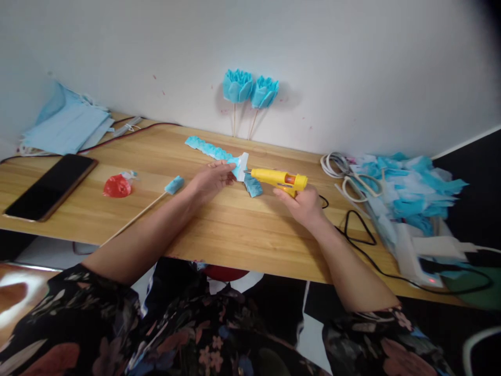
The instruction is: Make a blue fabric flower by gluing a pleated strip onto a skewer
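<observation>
My right hand (299, 203) is wrapped round a yellow hot glue gun (274, 177), its nozzle pointing left. The nozzle tip meets or nearly meets a white and blue fabric piece (240, 166) pinched in the fingers of my left hand (214, 181). Behind that hand, a row of blue ruffled fabric pieces (207, 148) stretches to the upper left along the table. A smaller blue piece (253, 186) lies just below the nozzle. To the left of my wrist rests a thin wooden stick (135, 218) tipped with a rolled blue fabric bud (174, 184).
Two blue fabric flowers (238, 86) on sticks lean against the wall. Blue face masks (70, 125), a phone (50, 186) and a red lump (117, 186) are at left. Scissors (362, 188), a fabric heap (410, 183) and a power strip (417, 256) with a black cord (368, 250) are at right.
</observation>
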A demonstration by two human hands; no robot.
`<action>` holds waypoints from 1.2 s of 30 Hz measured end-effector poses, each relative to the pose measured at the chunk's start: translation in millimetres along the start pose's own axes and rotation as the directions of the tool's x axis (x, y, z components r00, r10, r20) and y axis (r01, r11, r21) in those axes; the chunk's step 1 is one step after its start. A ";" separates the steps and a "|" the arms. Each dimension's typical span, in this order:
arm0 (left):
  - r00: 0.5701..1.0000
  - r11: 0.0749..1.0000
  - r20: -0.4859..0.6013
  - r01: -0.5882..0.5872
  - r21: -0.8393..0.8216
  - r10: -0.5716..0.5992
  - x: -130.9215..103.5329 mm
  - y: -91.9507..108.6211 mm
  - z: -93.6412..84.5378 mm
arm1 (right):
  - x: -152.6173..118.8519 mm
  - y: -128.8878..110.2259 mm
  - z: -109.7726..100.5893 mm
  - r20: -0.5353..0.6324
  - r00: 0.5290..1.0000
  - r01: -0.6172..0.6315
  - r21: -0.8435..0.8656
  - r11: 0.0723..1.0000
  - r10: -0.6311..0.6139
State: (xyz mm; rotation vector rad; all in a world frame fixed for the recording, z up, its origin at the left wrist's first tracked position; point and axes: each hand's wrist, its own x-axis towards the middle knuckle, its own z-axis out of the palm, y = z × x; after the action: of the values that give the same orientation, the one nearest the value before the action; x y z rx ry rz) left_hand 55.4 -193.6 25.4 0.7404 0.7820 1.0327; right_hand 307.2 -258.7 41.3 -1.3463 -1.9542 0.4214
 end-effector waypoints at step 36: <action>0.997 0.996 0.019 -0.077 0.055 0.076 5.3 -1.3 -5.7 | 16.4 77.2 -43.6 -0.005 0.806 -0.565 0.290 0.772 0.592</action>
State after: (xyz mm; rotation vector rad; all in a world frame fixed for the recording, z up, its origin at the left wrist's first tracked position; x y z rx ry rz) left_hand 52.8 -188.2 20.3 0.8308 0.7753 1.0758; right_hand 387.0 -218.3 29.6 -1.7290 -1.2968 0.8708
